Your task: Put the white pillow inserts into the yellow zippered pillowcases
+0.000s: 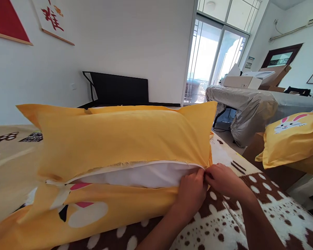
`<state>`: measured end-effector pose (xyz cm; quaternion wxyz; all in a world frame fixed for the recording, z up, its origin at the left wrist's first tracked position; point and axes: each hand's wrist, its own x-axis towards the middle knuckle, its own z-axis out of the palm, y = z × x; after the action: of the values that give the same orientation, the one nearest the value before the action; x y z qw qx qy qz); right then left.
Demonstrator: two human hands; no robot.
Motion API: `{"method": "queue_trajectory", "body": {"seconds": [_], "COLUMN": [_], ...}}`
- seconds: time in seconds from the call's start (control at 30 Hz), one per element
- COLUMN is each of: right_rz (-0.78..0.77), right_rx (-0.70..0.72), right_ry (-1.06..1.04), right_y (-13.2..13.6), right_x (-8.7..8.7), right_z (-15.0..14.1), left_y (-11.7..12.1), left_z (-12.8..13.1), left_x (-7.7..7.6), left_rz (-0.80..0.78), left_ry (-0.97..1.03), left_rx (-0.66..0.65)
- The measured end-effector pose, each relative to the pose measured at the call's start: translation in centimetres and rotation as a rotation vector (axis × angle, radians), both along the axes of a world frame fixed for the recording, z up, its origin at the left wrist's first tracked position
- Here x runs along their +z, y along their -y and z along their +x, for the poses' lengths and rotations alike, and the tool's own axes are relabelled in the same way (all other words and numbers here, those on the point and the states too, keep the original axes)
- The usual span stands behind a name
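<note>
A yellow pillowcase (120, 135) lies across the patterned bedding with its long opening facing me. Through the gap shows a white pillow (146, 175). The lower flap carries a printed animal figure with pink ears. At the right end of the opening, my left hand (193, 191) is closed on the pillowcase edge. Right beside it, my right hand (221, 178) pinches the same corner, fingertips together. Whether a zipper pull sits between the fingers is hidden. A frayed seam edge runs along the upper side of the opening.
Brown-and-white spotted bedding (198, 225) spreads beneath. To the right, another yellow pillow (294, 139) with a rabbit print rests on a cardboard box (255, 149). Behind stand plastic-covered furniture (250, 104) with boxes on top, and a black panel (120, 88) against the wall.
</note>
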<state>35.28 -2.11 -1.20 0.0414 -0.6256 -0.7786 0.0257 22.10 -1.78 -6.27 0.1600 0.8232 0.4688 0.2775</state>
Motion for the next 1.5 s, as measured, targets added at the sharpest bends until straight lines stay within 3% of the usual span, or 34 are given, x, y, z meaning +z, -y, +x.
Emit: {"method": "queue_trajectory", "body": {"seconds": [0.17,0.4,0.67,1.03,1.23,1.37,1.5], "right_rz": [-0.048,-0.203,-0.211,-0.196,-0.166,-0.148,-0.1], "right_rx": [0.015,0.18,0.009,0.057,0.088,0.077,0.056], "right_ry": [-0.101,-0.291,-0.281,-0.314,-0.306,-0.315,-0.322], "right_y": [-0.4,-0.4,-0.8,-1.4,-1.5,-1.7,-1.7], "right_x": [0.0,0.9,0.8,0.3,0.1,-0.1,-0.1], "right_z": [0.2,1.0,1.2,1.1,1.0,1.0,0.8], "left_y": [-0.5,-0.8,-1.2,-1.4,-1.2,-0.6,-0.1], "left_z": [-0.2,-0.4,-0.2,-0.3,-0.3,-0.4,-0.7], "left_x": [-0.5,-0.6,-1.6,-1.6,-1.5,-1.2,-0.5], "left_rz": [-0.073,-0.124,-0.055,-0.056,0.023,0.171,0.286], "left_ry": [0.158,0.273,0.3,0.288,0.072,-0.201,-0.296], "left_rx": [-0.047,-0.084,-0.048,-0.016,0.081,0.146,0.141]}}
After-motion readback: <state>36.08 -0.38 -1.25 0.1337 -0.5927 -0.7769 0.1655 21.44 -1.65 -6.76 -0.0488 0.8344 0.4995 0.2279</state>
